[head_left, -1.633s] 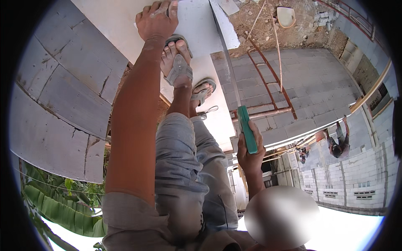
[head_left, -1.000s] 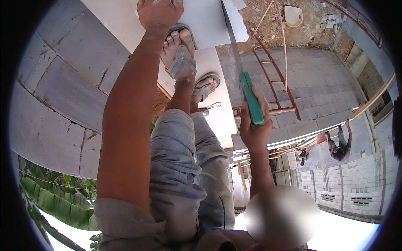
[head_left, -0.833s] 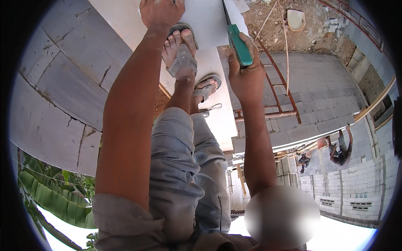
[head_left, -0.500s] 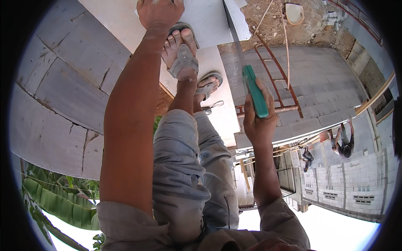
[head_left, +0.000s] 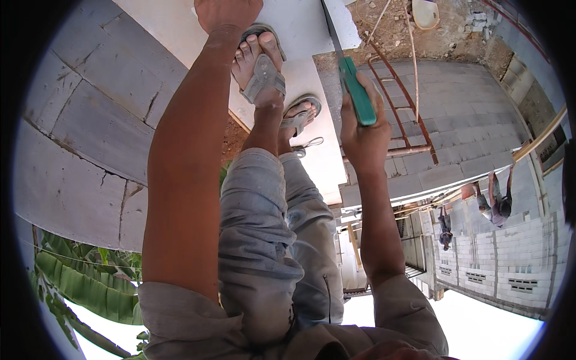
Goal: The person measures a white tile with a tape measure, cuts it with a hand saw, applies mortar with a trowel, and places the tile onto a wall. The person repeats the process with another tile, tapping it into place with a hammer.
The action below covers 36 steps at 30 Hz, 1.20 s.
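Observation:
My right hand (head_left: 367,137) is wrapped round the green handle (head_left: 359,96) of a handsaw. The saw's dark blade (head_left: 332,27) points away from me and lies against the right part of a pale slab (head_left: 300,27). A narrow strip of that slab shows to the right of the blade. At the top edge of the picture, my left hand (head_left: 228,13) rests at the slab's left part; its fingers are cut off from view. My sandalled left foot (head_left: 259,66) is up against the slab, and the right foot (head_left: 300,114) stands on a pale board behind it.
A grey block wall (head_left: 96,120) rises close on my left. A small looped strap (head_left: 309,144) lies near my right foot. To the right are a rusty metal frame (head_left: 408,114), a pale basin (head_left: 425,14) on rubble, and two people (head_left: 495,204) farther off.
My right hand has pushed the saw forward, away from me, so less blade shows. My left hand has shifted slightly forward, its fingers passing out of view.

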Motion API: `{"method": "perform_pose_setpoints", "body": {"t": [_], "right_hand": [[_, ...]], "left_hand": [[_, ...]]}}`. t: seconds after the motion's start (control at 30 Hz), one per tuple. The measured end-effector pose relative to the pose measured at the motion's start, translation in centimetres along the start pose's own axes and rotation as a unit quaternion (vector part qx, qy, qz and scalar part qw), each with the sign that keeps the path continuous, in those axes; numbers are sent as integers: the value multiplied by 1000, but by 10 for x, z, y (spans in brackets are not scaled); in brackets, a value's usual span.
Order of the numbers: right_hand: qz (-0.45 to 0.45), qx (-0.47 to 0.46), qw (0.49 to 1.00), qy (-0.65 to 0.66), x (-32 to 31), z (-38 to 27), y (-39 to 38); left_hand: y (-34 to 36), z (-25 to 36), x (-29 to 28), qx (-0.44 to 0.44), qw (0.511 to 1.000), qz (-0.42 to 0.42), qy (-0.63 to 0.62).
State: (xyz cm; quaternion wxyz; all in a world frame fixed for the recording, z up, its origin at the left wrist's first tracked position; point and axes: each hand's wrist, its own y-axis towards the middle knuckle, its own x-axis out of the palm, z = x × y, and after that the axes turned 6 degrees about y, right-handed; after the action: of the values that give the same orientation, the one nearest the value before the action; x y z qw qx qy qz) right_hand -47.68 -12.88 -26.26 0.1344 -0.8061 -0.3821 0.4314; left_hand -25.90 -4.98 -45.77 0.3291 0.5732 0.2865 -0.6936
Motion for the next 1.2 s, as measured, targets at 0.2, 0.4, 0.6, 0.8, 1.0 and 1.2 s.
{"method": "perform_pose_setpoints", "body": {"t": [0.2,0.4,0.6,0.8,1.0,1.2], "right_hand": [[-23,14,1000,-1,3,6,-23],[-71,-1,997,-42,-77,0,-143],[12,-35,999,-38,29,10,26],[-56,-19,997,-42,-47,30,-118],[-30,40,999,10,-12,11,-34],[-27,28,999,26,11,-1,-14]], "left_hand": [[-12,-16,-14,16,1000,3,13],[-3,-21,-16,-2,1000,14,11],[6,-12,-10,1,1000,26,15],[-4,-27,-15,-16,999,1,37],[3,-11,-4,2,1000,10,22],[-10,-16,-12,3,1000,6,14]]}}
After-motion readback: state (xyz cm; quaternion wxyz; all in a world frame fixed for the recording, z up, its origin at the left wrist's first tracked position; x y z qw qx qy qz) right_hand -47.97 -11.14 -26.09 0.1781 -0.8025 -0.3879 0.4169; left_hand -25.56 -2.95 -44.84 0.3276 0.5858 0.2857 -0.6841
